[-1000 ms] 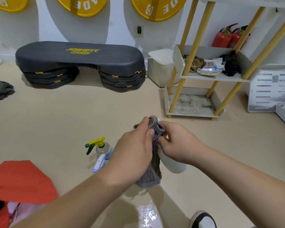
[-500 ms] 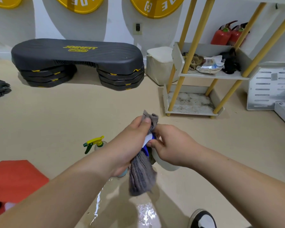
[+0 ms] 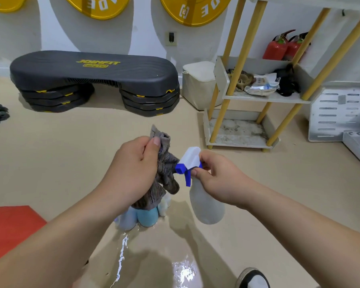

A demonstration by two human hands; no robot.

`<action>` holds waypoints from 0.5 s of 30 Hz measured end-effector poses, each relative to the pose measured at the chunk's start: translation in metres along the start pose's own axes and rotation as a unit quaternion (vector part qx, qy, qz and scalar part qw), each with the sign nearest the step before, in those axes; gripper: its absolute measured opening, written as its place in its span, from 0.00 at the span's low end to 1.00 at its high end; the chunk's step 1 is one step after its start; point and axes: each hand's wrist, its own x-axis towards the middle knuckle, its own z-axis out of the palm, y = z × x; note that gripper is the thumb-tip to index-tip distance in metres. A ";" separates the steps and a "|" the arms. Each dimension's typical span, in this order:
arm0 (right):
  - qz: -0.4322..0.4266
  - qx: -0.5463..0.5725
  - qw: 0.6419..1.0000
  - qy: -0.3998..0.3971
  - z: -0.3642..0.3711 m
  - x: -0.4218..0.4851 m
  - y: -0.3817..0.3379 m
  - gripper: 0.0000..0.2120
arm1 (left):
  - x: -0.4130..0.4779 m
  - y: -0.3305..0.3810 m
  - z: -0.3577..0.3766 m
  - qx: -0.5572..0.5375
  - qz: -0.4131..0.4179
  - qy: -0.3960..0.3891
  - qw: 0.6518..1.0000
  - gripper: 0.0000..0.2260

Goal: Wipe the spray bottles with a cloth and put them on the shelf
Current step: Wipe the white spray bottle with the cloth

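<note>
My left hand (image 3: 131,173) grips a grey-brown cloth (image 3: 164,169) that hangs down in front of me. My right hand (image 3: 218,179) holds a white spray bottle (image 3: 206,202) by its neck, just under the white and blue trigger head; the bottle hangs tilted in the air beside the cloth, its blue nozzle almost touching it. Below the cloth, other spray bottles (image 3: 141,217) stand on the floor, their tops hidden by my left hand. The shelf (image 3: 266,98) with yellow posts stands at the back right.
A wet patch (image 3: 154,265) shines on the beige floor near my shoe (image 3: 252,279). A black step platform (image 3: 94,80) lies at the back left, a white bin (image 3: 197,84) beside the shelf. An orange cloth (image 3: 10,227) lies at left; a white perforated rack (image 3: 341,113) at right.
My hands have parted: the cloth came off the bottle's head to the left, and the white and blue trigger head now shows. The bottle hangs a little further right.
</note>
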 end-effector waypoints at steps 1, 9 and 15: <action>-0.004 -0.007 1.000 0.001 0.000 -0.001 0.001 0.08 | 0.000 0.001 0.000 -0.004 0.002 0.007 1.000 0.20; -0.107 -0.039 0.993 0.037 0.007 -0.005 -0.013 0.09 | -0.026 0.010 0.023 -0.051 0.136 -0.101 0.984 0.12; -0.087 -0.039 0.994 0.059 0.010 0.000 -0.008 0.07 | -0.024 0.005 0.028 -0.066 0.122 -0.054 0.989 0.14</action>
